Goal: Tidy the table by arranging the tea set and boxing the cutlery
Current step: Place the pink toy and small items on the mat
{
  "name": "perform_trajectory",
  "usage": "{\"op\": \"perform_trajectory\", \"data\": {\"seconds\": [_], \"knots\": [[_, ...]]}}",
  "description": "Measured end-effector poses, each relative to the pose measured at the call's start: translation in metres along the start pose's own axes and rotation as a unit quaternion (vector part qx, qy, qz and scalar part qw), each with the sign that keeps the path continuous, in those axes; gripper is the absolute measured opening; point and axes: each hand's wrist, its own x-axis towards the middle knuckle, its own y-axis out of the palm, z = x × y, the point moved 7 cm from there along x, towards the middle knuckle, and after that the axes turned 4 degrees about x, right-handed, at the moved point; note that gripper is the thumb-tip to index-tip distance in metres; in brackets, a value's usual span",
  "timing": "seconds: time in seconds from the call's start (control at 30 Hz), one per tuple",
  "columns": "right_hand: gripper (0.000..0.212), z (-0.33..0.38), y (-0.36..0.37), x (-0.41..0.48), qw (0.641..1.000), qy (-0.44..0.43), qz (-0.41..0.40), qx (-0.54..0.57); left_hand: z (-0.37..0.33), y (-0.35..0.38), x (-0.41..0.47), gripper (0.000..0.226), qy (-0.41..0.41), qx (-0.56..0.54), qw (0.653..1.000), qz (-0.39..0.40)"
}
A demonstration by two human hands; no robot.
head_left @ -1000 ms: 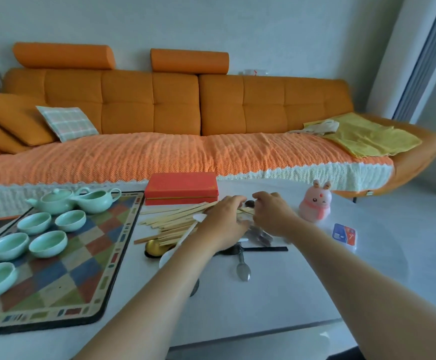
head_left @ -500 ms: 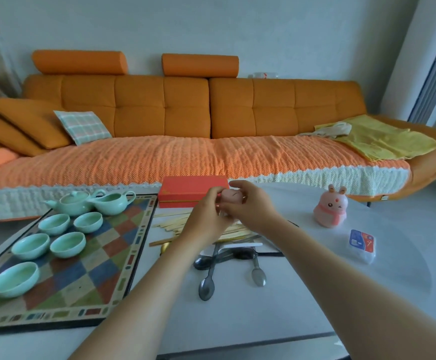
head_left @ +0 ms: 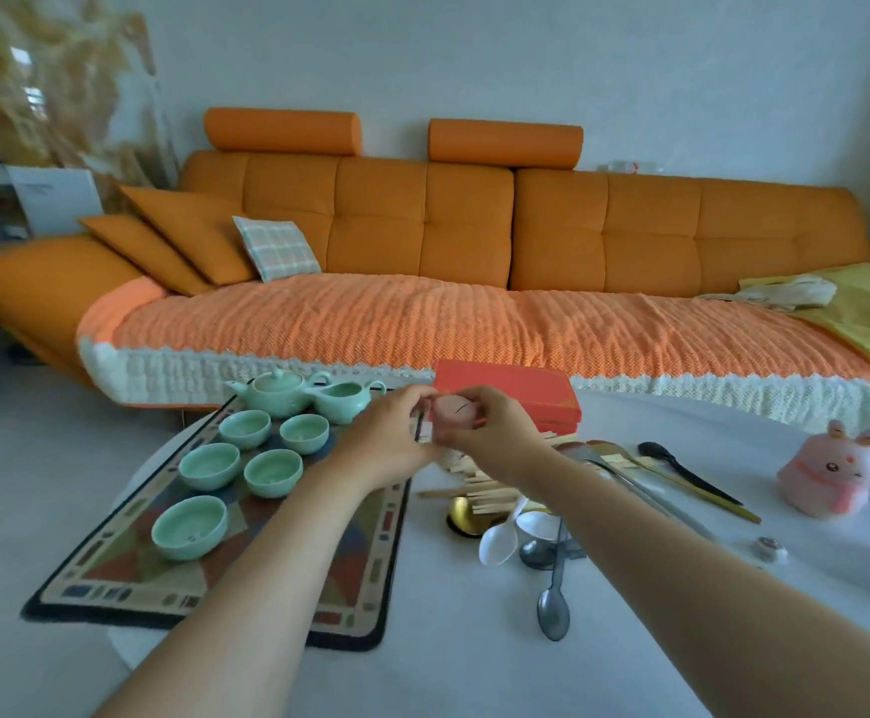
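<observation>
Orange sofa (head_left: 422, 235) behind — both hands' fingers (head_left: 466, 406) clamped on a pink object (head_left: 454, 410), hiding the red box (head_left: 526, 393).

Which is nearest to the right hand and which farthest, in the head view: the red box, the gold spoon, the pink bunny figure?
From the right hand:
1. Red box, right behind the hand, toward the sofa.
2. Gold spoon, below the hand, nearer the camera, under the wooden sticks.
3. Pink bunny figure, far off to the right on the table.
</observation>
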Motion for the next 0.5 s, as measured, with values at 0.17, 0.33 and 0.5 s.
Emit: {"op": "perform_trajectory", "data": {"seconds": [0.17, 0.33, 0.5], "knots": [[0.049, 0.006, 0.047, 0.034, 0.999, 0.006, 0.029, -0.036, 0.056, -0.044, 0.014, 0.052, -0.055, 0.143, 0.985, -0.078], [0.054, 0.004, 0.073, 0.064, 0.997, 0.01, 0.039, -0.07, 0.085, -0.054, 0.031, 0.058, -0.064, 0.187, 0.978, -0.071], [0.049, 0.006, 0.079, 0.092, 0.989, 0.005, 0.037, -0.146, 0.102, -0.045, 0.049, 0.058, -0.06, 0.198, 0.978, -0.035]]}}
